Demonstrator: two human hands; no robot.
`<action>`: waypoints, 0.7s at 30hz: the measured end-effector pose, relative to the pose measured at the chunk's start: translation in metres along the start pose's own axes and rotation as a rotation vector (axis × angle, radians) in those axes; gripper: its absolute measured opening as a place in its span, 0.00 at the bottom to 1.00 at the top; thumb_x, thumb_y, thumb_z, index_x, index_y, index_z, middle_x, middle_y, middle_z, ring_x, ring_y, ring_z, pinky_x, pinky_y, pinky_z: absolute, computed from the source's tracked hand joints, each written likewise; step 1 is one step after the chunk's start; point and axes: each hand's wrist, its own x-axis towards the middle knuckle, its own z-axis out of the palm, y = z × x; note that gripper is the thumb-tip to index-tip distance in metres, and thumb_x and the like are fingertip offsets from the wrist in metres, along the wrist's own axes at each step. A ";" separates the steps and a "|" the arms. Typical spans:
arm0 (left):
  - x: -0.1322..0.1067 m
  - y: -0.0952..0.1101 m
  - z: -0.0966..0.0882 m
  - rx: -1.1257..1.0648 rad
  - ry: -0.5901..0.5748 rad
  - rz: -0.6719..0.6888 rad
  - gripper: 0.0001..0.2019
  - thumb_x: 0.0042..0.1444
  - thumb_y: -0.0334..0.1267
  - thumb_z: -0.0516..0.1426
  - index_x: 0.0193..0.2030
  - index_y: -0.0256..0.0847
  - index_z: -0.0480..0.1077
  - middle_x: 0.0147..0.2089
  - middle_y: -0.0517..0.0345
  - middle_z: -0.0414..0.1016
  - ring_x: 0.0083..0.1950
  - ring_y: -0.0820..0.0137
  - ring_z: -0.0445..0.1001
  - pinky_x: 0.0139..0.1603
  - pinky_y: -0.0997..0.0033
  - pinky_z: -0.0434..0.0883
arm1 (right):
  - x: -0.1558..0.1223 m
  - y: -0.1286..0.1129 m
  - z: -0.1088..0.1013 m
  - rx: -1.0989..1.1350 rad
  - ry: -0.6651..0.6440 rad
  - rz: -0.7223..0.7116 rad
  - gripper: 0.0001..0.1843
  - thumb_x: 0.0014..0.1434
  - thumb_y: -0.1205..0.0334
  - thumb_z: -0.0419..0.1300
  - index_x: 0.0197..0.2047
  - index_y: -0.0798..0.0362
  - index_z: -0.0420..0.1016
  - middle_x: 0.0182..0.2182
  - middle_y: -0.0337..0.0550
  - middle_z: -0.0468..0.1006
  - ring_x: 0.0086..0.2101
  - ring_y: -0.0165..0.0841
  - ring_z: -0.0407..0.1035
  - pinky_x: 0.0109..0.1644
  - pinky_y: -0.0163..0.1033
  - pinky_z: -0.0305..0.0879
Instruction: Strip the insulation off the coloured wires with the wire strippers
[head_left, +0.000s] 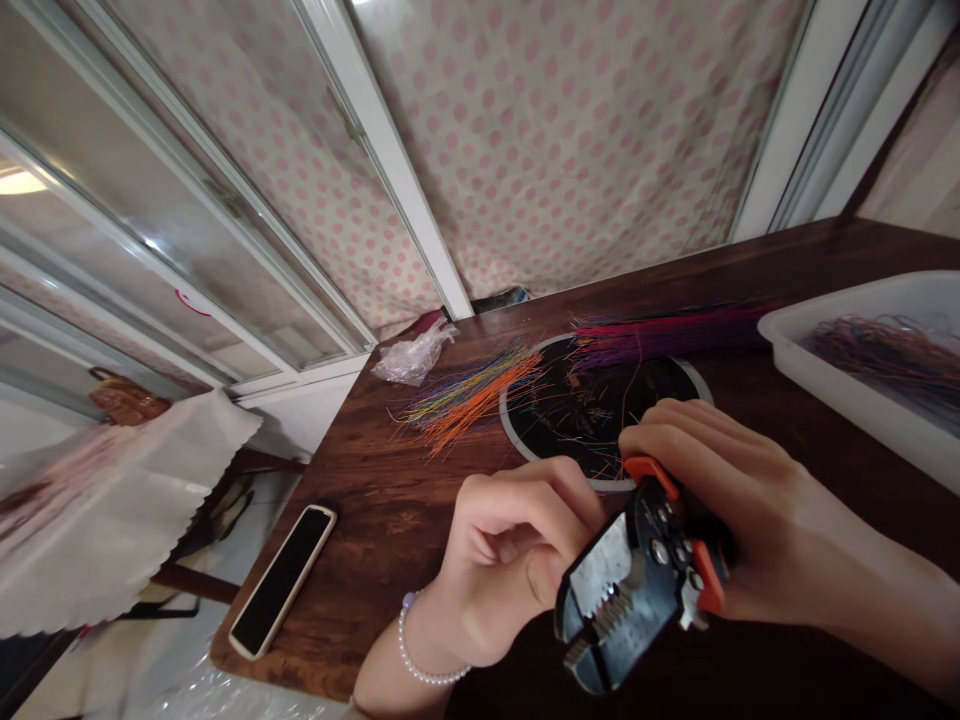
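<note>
My right hand [720,500] is wrapped round the orange handles of a pair of wire strippers [630,580], whose toothed metal jaws point down and to the left. My left hand [517,560], with a beaded bracelet at the wrist, is closed in a pinch right beside the jaws. What its fingertips hold, if anything, is hidden. Beyond both hands lies a round black mat [600,400] with a pale rim, with short wire scraps scattered on it. Orange, yellow and blue wires [480,395] lie bundled at its left. Red and purple wires [667,335] stretch across its far right side.
A white plastic bin [840,370] of tangled wires stands at the right. A phone [283,580] lies near the left edge of the wooden table [390,500]. Crumpled clear plastic [416,355] sits at the far left corner, by the sliding door and dotted curtain [585,130].
</note>
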 end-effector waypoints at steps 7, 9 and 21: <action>0.002 -0.003 0.002 0.026 0.014 0.033 0.18 0.62 0.49 0.60 0.28 0.41 0.62 0.28 0.63 0.57 0.27 0.75 0.59 0.29 0.71 0.62 | 0.003 -0.001 0.000 -0.013 0.005 0.003 0.06 0.57 0.67 0.52 0.38 0.50 0.58 0.26 0.39 0.69 0.25 0.34 0.64 0.28 0.39 0.63; 0.002 -0.007 0.003 -0.002 0.031 0.058 0.19 0.60 0.50 0.61 0.27 0.40 0.62 0.27 0.64 0.56 0.27 0.75 0.59 0.29 0.72 0.61 | 0.003 -0.001 0.000 -0.011 0.009 -0.004 0.05 0.57 0.66 0.51 0.38 0.50 0.59 0.26 0.38 0.68 0.25 0.34 0.63 0.28 0.39 0.63; 0.003 -0.021 0.003 -0.146 0.062 0.142 0.18 0.56 0.43 0.65 0.25 0.40 0.61 0.26 0.65 0.57 0.26 0.77 0.57 0.26 0.73 0.57 | 0.003 -0.002 -0.001 -0.033 -0.007 0.016 0.03 0.58 0.66 0.51 0.37 0.51 0.59 0.27 0.40 0.70 0.26 0.33 0.64 0.29 0.38 0.63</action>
